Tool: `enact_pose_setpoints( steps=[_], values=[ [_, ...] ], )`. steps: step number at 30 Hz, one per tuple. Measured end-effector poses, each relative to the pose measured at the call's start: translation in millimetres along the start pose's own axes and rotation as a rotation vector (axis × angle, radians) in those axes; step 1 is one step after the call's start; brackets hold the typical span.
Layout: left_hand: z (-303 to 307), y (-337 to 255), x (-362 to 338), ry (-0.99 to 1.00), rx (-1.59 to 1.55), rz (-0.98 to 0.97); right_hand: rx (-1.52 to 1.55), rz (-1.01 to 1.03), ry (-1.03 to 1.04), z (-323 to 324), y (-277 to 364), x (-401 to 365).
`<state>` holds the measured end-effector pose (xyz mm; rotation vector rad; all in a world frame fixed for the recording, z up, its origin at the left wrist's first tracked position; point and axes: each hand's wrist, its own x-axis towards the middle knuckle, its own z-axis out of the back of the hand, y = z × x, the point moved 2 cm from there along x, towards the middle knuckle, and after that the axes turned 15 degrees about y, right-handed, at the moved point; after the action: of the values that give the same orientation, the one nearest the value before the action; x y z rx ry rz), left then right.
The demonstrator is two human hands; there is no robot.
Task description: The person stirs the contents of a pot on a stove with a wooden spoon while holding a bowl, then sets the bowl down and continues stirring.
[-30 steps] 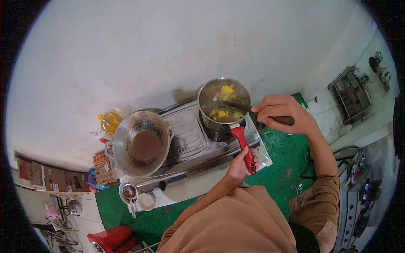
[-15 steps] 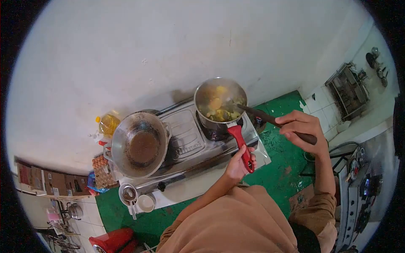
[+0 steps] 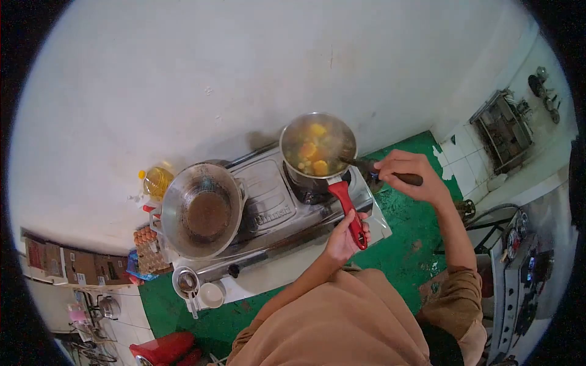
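Note:
A steel saucepan (image 3: pixel 294 172) sits on the right burner of the gas stove (image 3: pixel 268 215), with steam over the orange and yellow pieces of food (image 3: pixel 312 150) in its broth. My left hand (image 3: pixel 347 235) is wrapped around the pan's red handle (image 3: pixel 344 198). Above the pan's right side, my right hand (image 3: pixel 410 175) grips the dark handle of a cooking utensil (image 3: pixel 364 165). Its far end dips past the rim into the food, where its head is hidden.
On the left burner stands a large wok (image 3: pixel 173 229). An oil bottle (image 3: pixel 157 181) and egg trays (image 3: pixel 151 255) are beyond it. A strainer (image 3: pixel 185 281) and a white bowl (image 3: pixel 211 295) rest at the stove's front left corner. A wall (image 3: pixel 244 73) rises behind.
My right hand has moved left and closer to the pan, with the utensil pushed further in. The food pieces have shifted. My left hand stays on the handle.

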<state>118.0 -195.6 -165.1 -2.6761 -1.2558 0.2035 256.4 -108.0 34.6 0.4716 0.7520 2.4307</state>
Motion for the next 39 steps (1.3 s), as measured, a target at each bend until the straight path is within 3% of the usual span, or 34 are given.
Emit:
enact_pose_setpoints(
  steps=[3,12,14,18,20,23,33,35,39],
  values=[
    [0,1,0,0.012,0.017,-0.006,0.044,-0.048,0.052,-5,-13,16],
    [2,2,1,0.007,-0.006,-0.012,0.115,0.086,0.093,-27,-66,60],
    [1,2,0,0.014,-0.007,-0.012,0.489,-0.184,0.024,-36,-83,65],
    [-5,1,-1,0.012,0.016,-0.017,0.588,-0.289,-0.161,-31,-93,81],
    [-5,1,-1,0.039,0.008,-0.027,0.655,-0.357,-0.435,-27,-109,85],
    [-7,0,-2,0.014,0.015,-0.025,0.626,-0.333,-0.626,-19,-109,89],
    [2,2,2,0.021,0.011,-0.034,0.377,-0.222,-0.555,14,-6,85],
    [4,2,2,0.025,0.009,-0.030,0.229,-0.094,-0.433,16,11,82],
    [-2,1,0,0.022,0.035,-0.033,0.019,0.079,-0.417,13,23,74]
  ],
)
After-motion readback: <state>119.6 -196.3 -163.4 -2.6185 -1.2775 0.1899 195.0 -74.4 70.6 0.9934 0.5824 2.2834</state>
